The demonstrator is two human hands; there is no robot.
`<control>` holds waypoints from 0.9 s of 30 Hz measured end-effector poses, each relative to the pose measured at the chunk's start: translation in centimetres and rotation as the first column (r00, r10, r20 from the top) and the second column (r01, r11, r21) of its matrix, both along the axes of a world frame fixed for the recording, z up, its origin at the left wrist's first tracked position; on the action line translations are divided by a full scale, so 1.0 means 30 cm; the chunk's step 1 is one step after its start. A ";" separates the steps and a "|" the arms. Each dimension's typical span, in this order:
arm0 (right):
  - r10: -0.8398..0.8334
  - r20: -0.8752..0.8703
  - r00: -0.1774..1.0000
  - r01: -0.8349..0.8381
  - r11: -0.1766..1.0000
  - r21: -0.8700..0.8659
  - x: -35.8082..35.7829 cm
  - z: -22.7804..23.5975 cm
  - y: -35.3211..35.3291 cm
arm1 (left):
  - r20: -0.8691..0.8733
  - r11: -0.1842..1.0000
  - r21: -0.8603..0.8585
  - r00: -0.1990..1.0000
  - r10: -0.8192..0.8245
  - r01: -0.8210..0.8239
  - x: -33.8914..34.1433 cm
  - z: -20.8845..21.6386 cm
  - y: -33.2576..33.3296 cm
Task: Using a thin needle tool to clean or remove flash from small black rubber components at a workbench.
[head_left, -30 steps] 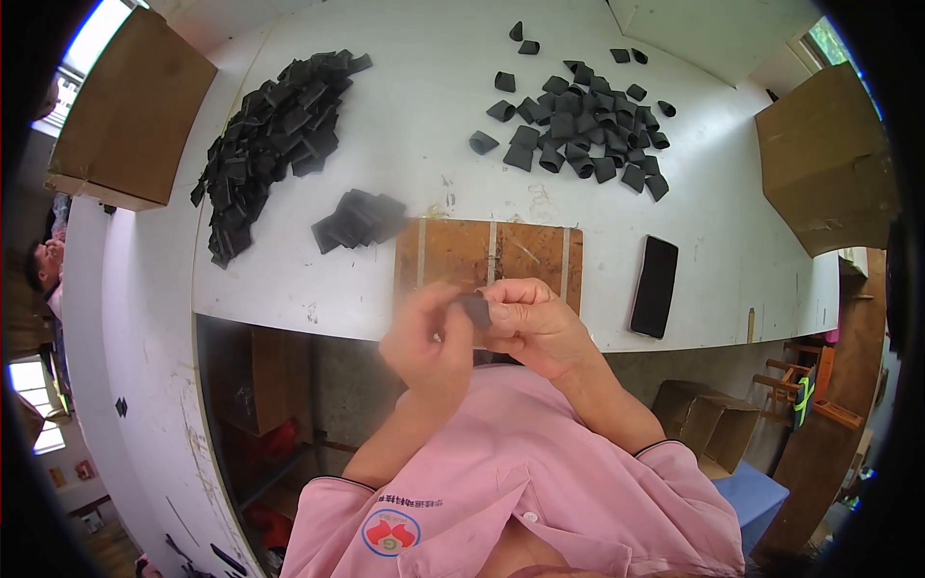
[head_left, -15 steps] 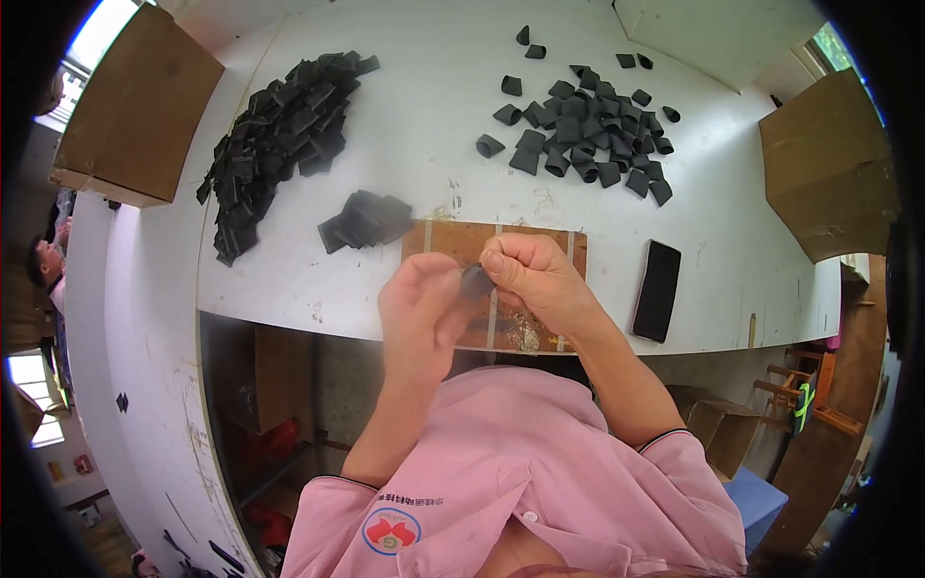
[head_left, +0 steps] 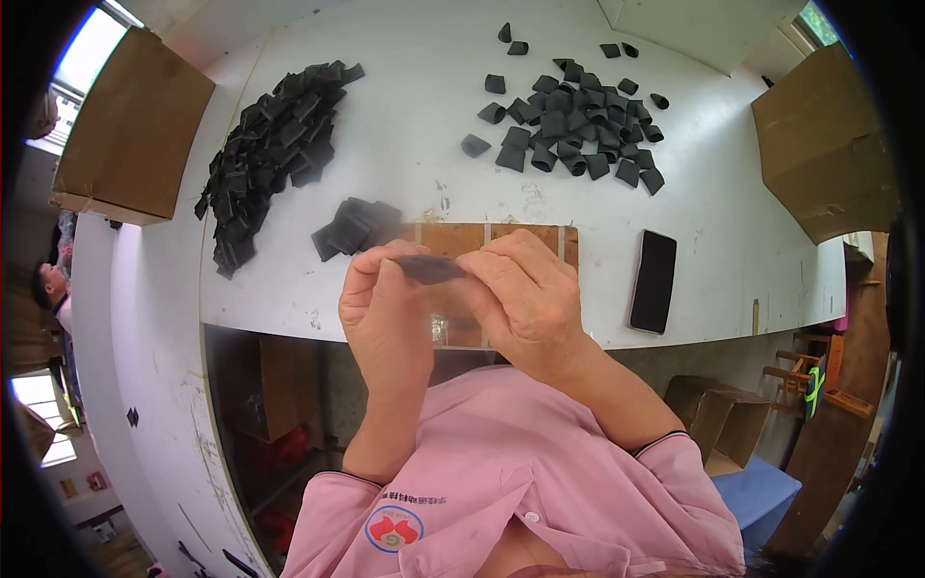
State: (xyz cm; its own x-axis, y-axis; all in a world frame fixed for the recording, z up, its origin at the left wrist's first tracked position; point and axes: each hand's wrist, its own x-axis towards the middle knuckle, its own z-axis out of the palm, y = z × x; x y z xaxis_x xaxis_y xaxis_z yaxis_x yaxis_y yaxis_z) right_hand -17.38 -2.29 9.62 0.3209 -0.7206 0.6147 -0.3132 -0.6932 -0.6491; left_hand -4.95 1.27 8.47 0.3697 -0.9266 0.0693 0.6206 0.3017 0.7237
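Observation:
Both hands hold a small black fabric-like piece (head_left: 431, 269) between them, above a brown board (head_left: 540, 237) with pale stripes. My left hand (head_left: 383, 313) pinches its left end, thumb against fingers. At the other end my right hand (head_left: 528, 301) grips it with bent fingers. The piece is slightly blurred, and the fingers cover its ends. Just beyond my left hand lies a small heap of flat black pieces (head_left: 355, 227). A larger pile of flat black pieces (head_left: 275, 144) spreads at the far left. Far right, several short black sleeves (head_left: 578, 120) lie scattered, some with open ends showing.
A black phone (head_left: 654, 281) rests on the white table (head_left: 424, 96), right of the board. Cardboard boxes stand at the left (head_left: 135, 125) and right (head_left: 829, 144) edges. Below the table are an open carton (head_left: 718, 419) and a blue object (head_left: 756, 501). Another person (head_left: 53, 289) appears far left.
My hands have moved slightly apart and up toward the camera, and the black piece now stretches lengthwise between them. The whole view has shifted a little.

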 end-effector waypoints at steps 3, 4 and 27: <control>-0.062 -0.062 0.996 0.052 0.986 -0.162 0.002 -0.002 -0.023 | -0.078 0.998 0.056 0.996 -0.036 0.040 -0.003 -0.012 0.008; -0.052 -0.060 0.997 0.039 0.979 -0.201 0.002 -0.013 -0.030 | -0.055 0.998 0.065 0.998 -0.019 0.023 -0.012 -0.005 0.014; -0.164 0.641 0.750 -0.349 0.725 0.593 -0.076 0.040 -0.170 | 0.924 0.884 -0.002 0.337 0.180 -0.467 0.109 -0.244 -0.103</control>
State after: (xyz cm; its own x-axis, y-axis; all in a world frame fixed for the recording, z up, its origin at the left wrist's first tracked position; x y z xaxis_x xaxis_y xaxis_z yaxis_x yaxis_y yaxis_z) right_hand -19.68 -7.39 10.81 0.1464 -0.9862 0.0774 0.3715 -0.0177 -0.9282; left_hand -1.69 -1.82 1.14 0.5004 -0.7827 0.3702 -0.5232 0.0674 0.8496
